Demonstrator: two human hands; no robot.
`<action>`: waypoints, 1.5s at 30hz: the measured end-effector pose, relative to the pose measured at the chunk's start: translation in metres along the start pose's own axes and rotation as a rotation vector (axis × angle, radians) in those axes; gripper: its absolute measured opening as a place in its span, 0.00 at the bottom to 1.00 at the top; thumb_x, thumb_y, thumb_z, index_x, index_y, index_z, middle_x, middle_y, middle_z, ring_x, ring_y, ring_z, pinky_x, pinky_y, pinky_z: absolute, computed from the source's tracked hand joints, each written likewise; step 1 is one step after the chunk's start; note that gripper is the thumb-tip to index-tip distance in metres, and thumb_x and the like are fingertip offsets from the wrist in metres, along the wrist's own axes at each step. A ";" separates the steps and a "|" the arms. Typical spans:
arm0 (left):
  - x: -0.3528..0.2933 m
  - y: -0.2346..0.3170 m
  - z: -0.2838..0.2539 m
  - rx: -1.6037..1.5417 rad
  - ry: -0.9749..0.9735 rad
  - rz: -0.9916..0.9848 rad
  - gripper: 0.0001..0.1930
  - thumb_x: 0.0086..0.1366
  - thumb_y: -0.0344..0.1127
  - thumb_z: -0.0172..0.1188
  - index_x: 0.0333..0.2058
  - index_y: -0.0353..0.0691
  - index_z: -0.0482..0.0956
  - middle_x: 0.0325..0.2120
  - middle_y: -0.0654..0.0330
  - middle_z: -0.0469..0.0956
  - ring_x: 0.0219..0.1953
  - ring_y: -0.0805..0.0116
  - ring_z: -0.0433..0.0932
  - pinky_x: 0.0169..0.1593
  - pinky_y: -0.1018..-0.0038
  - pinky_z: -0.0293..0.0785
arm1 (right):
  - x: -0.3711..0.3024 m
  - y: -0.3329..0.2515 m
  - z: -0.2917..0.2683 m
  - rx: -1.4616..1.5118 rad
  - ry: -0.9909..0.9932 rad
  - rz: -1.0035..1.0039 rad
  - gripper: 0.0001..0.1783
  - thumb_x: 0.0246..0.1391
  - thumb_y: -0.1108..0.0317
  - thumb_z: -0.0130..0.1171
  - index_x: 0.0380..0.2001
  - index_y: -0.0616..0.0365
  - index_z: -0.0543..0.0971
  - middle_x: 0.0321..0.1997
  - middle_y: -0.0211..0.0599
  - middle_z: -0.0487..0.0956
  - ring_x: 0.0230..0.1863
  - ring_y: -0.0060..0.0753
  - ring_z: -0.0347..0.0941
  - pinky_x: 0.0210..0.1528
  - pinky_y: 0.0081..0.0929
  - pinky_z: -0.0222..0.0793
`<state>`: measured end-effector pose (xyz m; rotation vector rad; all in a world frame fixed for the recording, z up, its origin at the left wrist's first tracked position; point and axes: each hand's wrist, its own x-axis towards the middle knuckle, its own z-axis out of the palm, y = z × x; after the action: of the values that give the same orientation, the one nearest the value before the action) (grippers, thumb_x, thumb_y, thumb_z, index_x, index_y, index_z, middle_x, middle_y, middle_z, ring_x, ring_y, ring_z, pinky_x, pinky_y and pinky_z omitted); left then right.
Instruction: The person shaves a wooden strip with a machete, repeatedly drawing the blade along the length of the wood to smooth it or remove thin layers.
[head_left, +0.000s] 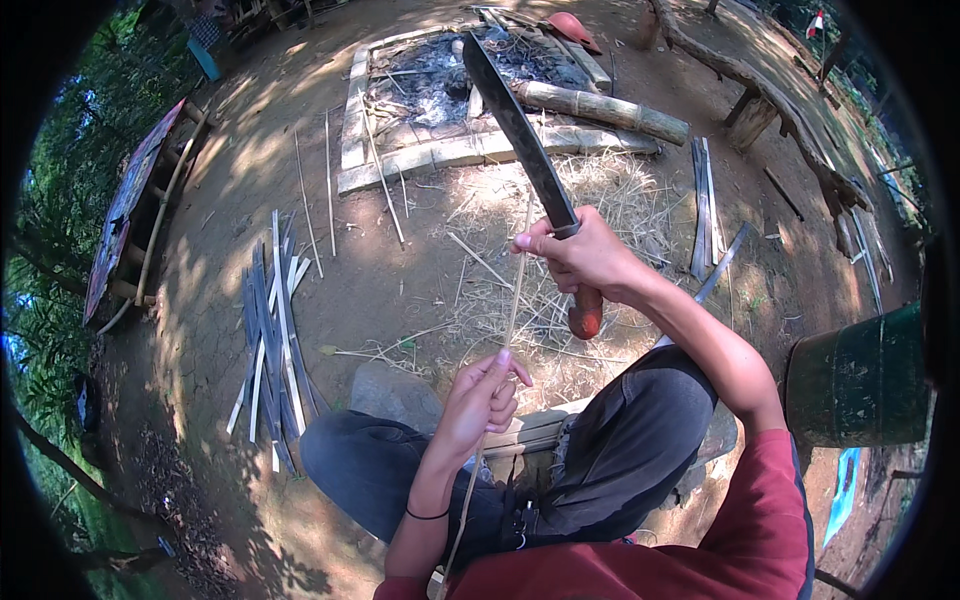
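My right hand [592, 256] is closed around the handle of a machete [518, 128]. Its long dark blade points up and away to the left, and the reddish-brown butt sticks out below my fist. The thumb and forefinger of that hand also pinch the upper part of a thin bamboo strip [516, 302]. Lower down, my left hand [476, 402] grips the same strip between thumb and fingers. From there the strip runs on down past my left forearm to my lap. Split bamboo pieces [530, 432] lie between my legs.
Dark and pale bamboo slats [268, 335] are piled at left, with more slats [706, 205] at right. Shavings [590, 215] litter the ground ahead. Beyond are an ash-filled fire pit [420, 150] and a bamboo log [605, 110]. A dark green drum [858, 378] stands at my right.
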<state>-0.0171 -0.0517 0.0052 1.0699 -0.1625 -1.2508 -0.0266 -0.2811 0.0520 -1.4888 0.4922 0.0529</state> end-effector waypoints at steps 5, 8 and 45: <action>0.003 0.006 -0.003 -0.157 -0.004 0.045 0.19 0.75 0.47 0.38 0.26 0.45 0.61 0.11 0.74 0.48 0.10 0.85 0.45 0.13 0.83 0.41 | -0.008 -0.004 0.006 -0.151 0.071 0.001 0.15 0.60 0.59 0.60 0.34 0.63 0.80 0.11 0.16 0.60 0.12 0.10 0.54 0.14 0.17 0.48; 0.015 0.016 -0.015 -0.221 -0.032 0.020 0.19 0.75 0.48 0.39 0.25 0.47 0.60 0.10 0.74 0.47 0.09 0.84 0.43 0.12 0.83 0.38 | -0.010 0.016 0.013 -0.609 0.163 -0.247 0.11 0.54 0.67 0.59 0.32 0.66 0.80 0.11 0.32 0.68 0.12 0.25 0.63 0.18 0.26 0.59; -0.009 -0.038 -0.027 -0.050 0.248 0.049 0.18 0.74 0.47 0.44 0.26 0.43 0.66 0.10 0.75 0.50 0.09 0.85 0.46 0.12 0.83 0.43 | -0.003 0.028 0.026 -0.354 -0.051 0.035 0.18 0.55 0.57 0.64 0.27 0.64 0.79 0.10 0.22 0.67 0.09 0.14 0.61 0.10 0.17 0.55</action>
<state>-0.0292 -0.0262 -0.0332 1.1611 0.0317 -1.0627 -0.0314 -0.2526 0.0271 -1.8203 0.4848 0.2139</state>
